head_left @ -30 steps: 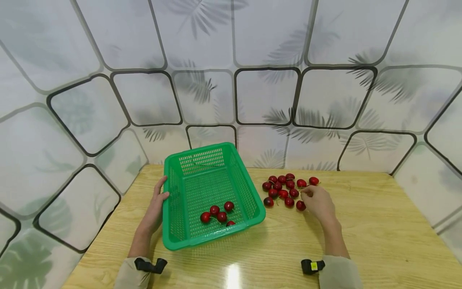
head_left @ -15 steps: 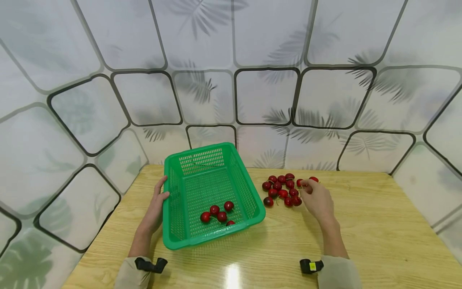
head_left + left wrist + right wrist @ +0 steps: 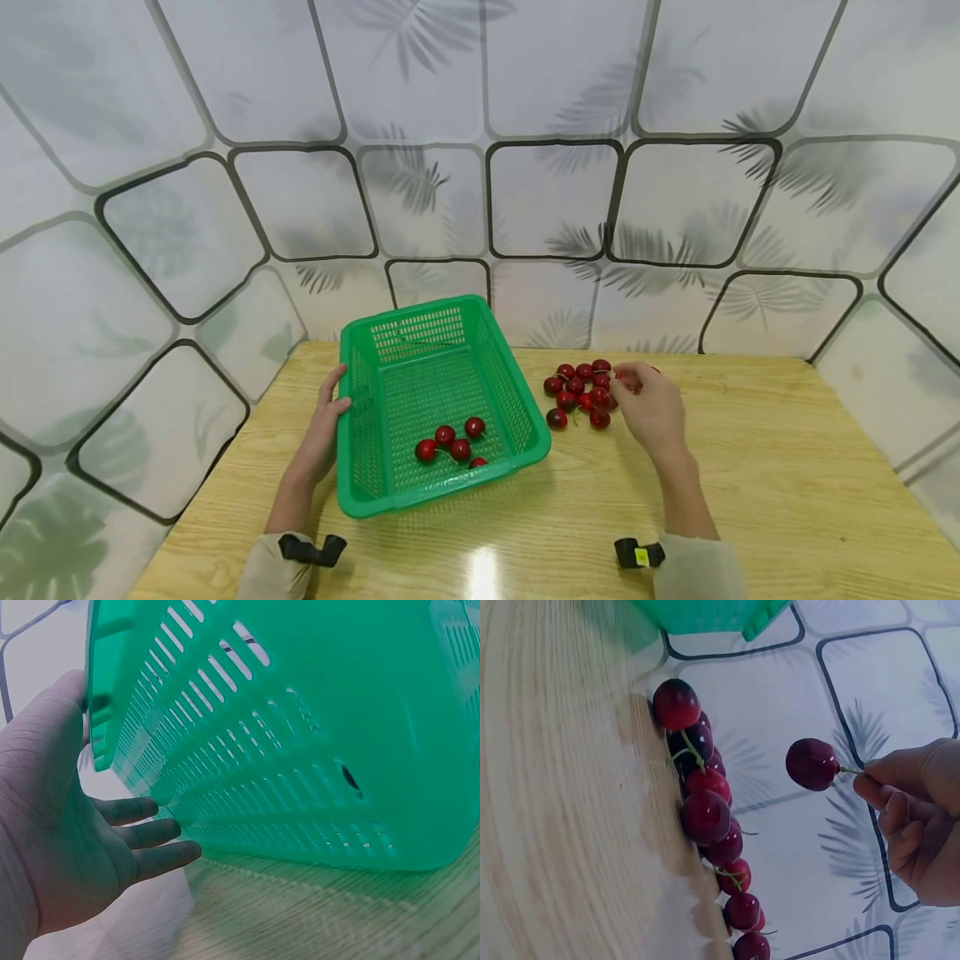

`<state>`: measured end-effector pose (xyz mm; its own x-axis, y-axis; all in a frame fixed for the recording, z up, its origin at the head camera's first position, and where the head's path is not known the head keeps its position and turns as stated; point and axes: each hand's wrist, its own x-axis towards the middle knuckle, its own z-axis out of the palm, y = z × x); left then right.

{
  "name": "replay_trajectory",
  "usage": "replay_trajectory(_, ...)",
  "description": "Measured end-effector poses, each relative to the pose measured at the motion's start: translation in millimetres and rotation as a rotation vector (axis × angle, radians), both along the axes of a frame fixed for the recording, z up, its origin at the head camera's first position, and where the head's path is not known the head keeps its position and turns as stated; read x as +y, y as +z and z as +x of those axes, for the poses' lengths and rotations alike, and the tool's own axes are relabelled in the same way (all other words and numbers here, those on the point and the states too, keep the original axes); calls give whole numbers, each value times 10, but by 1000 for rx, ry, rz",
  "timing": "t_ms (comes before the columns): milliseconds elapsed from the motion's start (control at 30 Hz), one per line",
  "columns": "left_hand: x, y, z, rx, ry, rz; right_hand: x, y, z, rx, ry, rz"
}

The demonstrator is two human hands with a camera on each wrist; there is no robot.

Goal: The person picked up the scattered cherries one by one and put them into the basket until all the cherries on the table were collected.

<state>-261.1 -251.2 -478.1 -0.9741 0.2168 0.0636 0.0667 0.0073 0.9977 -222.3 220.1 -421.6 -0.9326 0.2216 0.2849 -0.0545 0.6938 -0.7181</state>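
My right hand [image 3: 651, 408] pinches a dark red cherry [image 3: 812, 763] by its green stem, between thumb and forefinger. In the right wrist view this cherry hangs clear of the table, beside the pile of cherries [image 3: 706, 817]. Several of the loose cherries [image 3: 566, 400] lie close together under and left of that hand in the head view. My left hand [image 3: 75, 802] rests against the left side of a green plastic basket [image 3: 348, 450], its fingers extended and touching the outer wall near the rim. Several cherries [image 3: 460, 450] lie inside the basket near its front.
Everything stands on a light wooden table [image 3: 780, 467]. A patterned cloth wall [image 3: 555, 200] closes off the back and sides. The basket's right wall [image 3: 517, 383] stands between its inside and the loose cherries.
My right hand has moved slightly left and now has a cherry lifted by its stem from the right edge of the pile. The left hand and basket have barely moved.
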Motion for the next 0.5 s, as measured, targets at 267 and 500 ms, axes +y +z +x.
replay_trajectory(267,6,28,22,-8,13,1,-290,-4,-16,208,3,-69)
replay_trajectory(500,17,35,31,-11,5,18,-608,-16,-53,420,26,-99)
